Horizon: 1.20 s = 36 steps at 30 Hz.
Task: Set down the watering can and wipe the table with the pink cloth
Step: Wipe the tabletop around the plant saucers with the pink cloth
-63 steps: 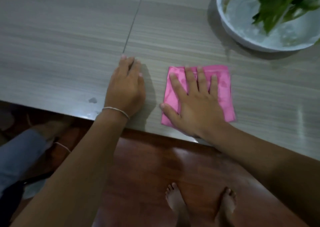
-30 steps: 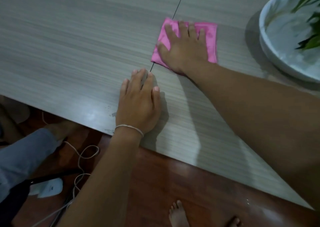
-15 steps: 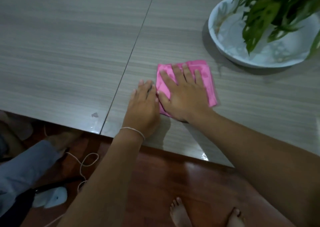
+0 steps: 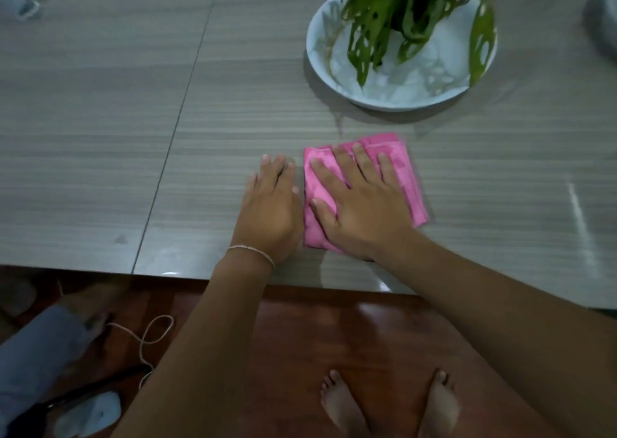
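Observation:
The folded pink cloth lies flat on the grey wood-grain table, near its front edge. My right hand presses down on the cloth with the fingers spread. Just left of the cloth, my left hand rests palm down on the bare table, fingers together, holding nothing. A thin bracelet circles the left wrist. The watering can is not in sight.
A white dish holding a green leafy plant stands behind the cloth. A seam runs across the tabletop to the left. Below the table edge are a red-brown floor, my bare feet, a cord and another person's leg.
My right hand slid the cloth from far out by the seam back toward the front edge, then slightly right. My left hand stayed flat on the table beside it.

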### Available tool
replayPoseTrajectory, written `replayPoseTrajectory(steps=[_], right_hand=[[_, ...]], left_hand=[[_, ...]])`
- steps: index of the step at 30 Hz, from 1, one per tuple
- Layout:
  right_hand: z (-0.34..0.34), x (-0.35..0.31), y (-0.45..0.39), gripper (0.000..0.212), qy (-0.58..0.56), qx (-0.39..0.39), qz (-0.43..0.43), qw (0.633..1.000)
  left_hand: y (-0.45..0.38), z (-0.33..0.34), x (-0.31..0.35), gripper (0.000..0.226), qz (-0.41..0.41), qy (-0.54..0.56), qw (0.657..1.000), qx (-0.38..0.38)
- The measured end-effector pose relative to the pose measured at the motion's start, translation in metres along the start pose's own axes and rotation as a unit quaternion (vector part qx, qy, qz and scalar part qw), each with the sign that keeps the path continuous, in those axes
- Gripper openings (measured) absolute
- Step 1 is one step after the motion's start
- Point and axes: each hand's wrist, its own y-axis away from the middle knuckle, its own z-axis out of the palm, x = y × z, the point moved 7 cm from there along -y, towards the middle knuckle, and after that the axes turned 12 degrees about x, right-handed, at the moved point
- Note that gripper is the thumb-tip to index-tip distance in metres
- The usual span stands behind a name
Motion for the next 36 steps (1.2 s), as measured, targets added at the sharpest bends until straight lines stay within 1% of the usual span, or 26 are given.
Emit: replayPoseTrajectory(steps=[3,6,13,17,19,23,27,31,36], right_hand=[[-0.009,0.023,0.014,0.068,0.009,0.006,0.007,1.0],[-0.015,0.045,0.026,0.068,0.018,0.003,0.012,1.0],[-0.035,0.11,0.057,0.069,0.028,0.01,0.042,0.999],[-0.049,0.151,0.074,0.069,0.038,0.011,0.056,0.998],[-0.056,0.171,0.083,0.069,0.042,0.009,0.064,0.997],[-0.067,0.214,0.099,0.07,0.055,0.006,0.083,0.995],[-0.081,0.257,0.114,0.071,0.058,0.008,0.101,0.993],[-0.095,0.304,0.131,0.071,0.06,0.01,0.135,0.989],[-0.112,0.366,0.152,0.071,0.071,0.009,0.166,0.983]], left_hand=[[-0.004,0.013,0.022,0.062,0.016,0.026,1.0,-0.004],[-0.007,0.029,0.045,0.057,0.036,0.034,0.999,-0.02],[-0.007,0.062,0.097,0.056,0.072,0.016,0.997,-0.028],[-0.006,0.078,0.133,0.056,0.085,-0.017,0.996,-0.032],[-0.009,0.085,0.151,0.058,0.102,-0.009,0.994,-0.025],[-0.015,0.108,0.191,0.063,0.134,-0.009,0.99,-0.045],[-0.021,0.131,0.234,0.061,0.174,-0.005,0.983,-0.061],[-0.03,0.148,0.273,0.057,0.185,0.008,0.981,-0.056],[-0.033,0.176,0.319,0.058,0.206,0.012,0.976,-0.074]])
